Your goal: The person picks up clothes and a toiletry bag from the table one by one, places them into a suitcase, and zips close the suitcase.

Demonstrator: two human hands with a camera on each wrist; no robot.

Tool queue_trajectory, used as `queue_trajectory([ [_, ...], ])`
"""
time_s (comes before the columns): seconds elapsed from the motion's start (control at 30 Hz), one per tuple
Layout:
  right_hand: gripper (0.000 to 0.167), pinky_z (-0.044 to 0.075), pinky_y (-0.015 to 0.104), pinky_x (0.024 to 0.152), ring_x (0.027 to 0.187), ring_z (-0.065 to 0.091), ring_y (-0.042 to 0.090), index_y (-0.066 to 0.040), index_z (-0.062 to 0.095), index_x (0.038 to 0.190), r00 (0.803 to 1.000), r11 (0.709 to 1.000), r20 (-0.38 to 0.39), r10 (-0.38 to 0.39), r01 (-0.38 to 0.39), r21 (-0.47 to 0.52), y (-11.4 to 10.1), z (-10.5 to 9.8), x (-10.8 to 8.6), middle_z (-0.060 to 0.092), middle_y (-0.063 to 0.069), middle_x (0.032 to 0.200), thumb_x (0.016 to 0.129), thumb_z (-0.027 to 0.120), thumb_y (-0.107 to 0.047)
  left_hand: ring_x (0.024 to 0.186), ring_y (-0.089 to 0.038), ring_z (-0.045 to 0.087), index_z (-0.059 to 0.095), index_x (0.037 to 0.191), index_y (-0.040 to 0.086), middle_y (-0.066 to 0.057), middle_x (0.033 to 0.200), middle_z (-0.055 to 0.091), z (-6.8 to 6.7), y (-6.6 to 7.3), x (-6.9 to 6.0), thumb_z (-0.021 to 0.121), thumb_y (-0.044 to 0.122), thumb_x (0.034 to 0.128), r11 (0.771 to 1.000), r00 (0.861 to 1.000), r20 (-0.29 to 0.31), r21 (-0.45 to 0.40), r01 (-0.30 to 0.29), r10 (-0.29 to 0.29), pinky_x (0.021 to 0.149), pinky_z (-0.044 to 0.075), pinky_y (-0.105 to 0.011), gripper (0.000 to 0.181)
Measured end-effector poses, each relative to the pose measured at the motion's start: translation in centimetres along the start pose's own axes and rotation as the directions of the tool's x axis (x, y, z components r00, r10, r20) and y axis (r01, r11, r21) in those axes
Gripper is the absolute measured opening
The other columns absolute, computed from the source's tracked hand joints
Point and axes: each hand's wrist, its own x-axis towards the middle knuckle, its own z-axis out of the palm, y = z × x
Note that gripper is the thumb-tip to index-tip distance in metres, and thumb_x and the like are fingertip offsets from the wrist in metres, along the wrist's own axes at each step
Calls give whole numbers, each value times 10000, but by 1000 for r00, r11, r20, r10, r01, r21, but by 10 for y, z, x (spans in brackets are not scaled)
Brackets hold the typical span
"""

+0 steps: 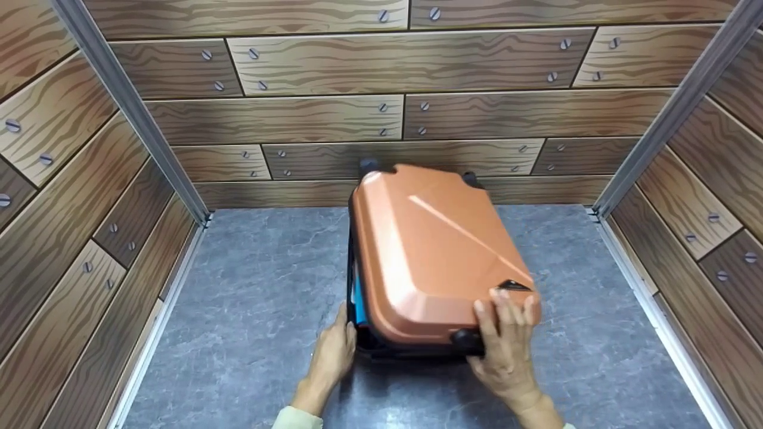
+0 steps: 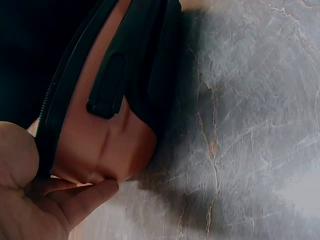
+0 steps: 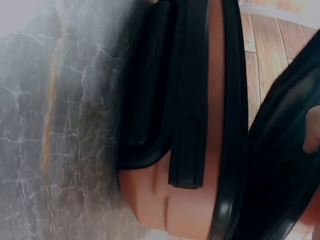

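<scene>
A copper-orange hard-shell suitcase (image 1: pixel 441 238) lies flat, its lid (image 3: pixel 285 145) raised a little from the base. Through the gap on the left side a bright blue item (image 1: pixel 358 301) shows; the rest of the inside is hidden. My left hand (image 1: pixel 331 357) grips the base at the near left corner, thumb over the zippered rim and fingers against the outer shell. At the near right corner my right hand (image 1: pixel 506 345) holds the lid, fingers spread over its top, and the thumb (image 3: pixel 313 130) lies against the dark inner side.
Grey marbled floor (image 1: pixel 262 268) surrounds the suitcase. Wood-patterned walls stand at the back (image 1: pixel 334 119), left (image 1: pixel 65 256) and right (image 1: pixel 703 196), with metal strips along their corners. The suitcase's wheeled end (image 1: pixel 369 166) points towards the back wall.
</scene>
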Motion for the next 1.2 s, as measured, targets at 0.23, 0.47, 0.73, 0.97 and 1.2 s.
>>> queue_trajectory([
  [0.23, 879, 124, 668, 1274, 1313, 494, 485, -18, 618, 1381, 986, 999, 163, -31, 34, -15, 2, 5, -16, 565, 307, 1432, 528, 802, -126, 832, -474, 744, 507, 1488, -67, -341, 939, 734, 0, -2, 0, 556, 31, 1042, 1000, 1000, -3, 16, -17, 17, 715, 593, -577, 459],
  [0.47, 979, 134, 632, 1287, 1380, 476, 429, -70, 651, 1395, 972, 997, 229, -50, 61, -41, 1, 8, -26, 584, 238, 1470, 428, 807, -78, 878, -488, 744, 484, 1528, -23, -345, 986, 735, -1, -3, 0, 551, 47, 1058, 1000, 999, 33, -7, 12, -11, 771, 601, -594, 479],
  [0.73, 1040, 113, 582, 1304, 1505, 386, 376, -66, 625, 1430, 961, 998, 274, -39, 53, -44, -1, 8, -31, 553, 227, 1509, 412, 836, -74, 871, -488, 743, 476, 1520, -59, -347, 991, 735, -1, -3, 0, 551, 46, 1059, 1000, 999, 33, 2, -1, 1, 767, 600, -591, 479],
  [0.97, 1023, 105, 595, 1304, 1526, 364, 408, -32, 621, 1425, 964, 998, 266, -30, 41, -39, -3, 6, -37, 549, 258, 1504, 460, 912, -205, 878, -489, 742, 502, 1509, -26, -331, 967, 740, -1, -3, 0, 569, 64, 1055, 1000, 1000, 13, -2, 11, -11, 766, 592, -600, 468],
  [1.2, 826, 97, 622, 1298, 1526, 355, 446, -13, 624, 1412, 968, 998, 248, -31, 42, -36, -5, 7, -40, 548, 291, 1486, 690, 772, -386, 949, -488, 742, 515, 1507, -17, -314, 1068, 749, 0, -4, 1, 560, 94, 1066, 999, 999, 13, -29, 33, -33, 811, 588, -608, 457],
])
